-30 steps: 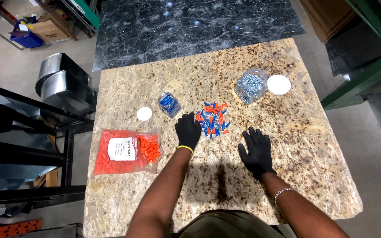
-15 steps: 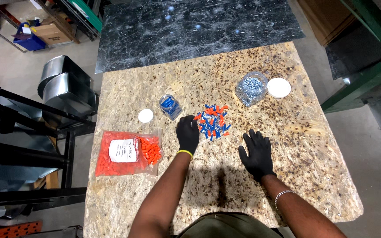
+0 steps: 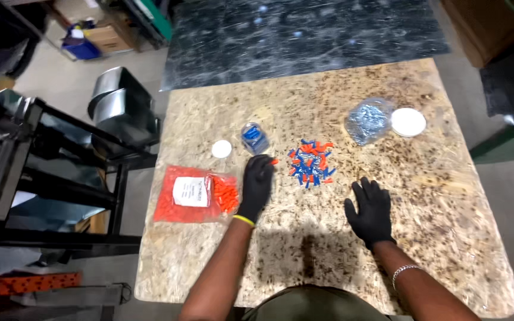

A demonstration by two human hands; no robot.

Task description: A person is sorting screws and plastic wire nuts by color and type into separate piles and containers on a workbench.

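Pinching one orange connector [image 3: 273, 161], left hand [image 3: 257, 184]; right hand [image 3: 370, 209] lies spread flat; two lids, two bags

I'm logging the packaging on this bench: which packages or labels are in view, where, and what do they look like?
Clear plastic bag of orange pieces: board's left edge, flat.
White rectangular label: on that bag.
Small clear jar of blue pieces: beyond the left hand.
Crinkled clear bag of silvery pieces: far right.

Head camera, looking steeply down, board table [image 3: 447, 196] near
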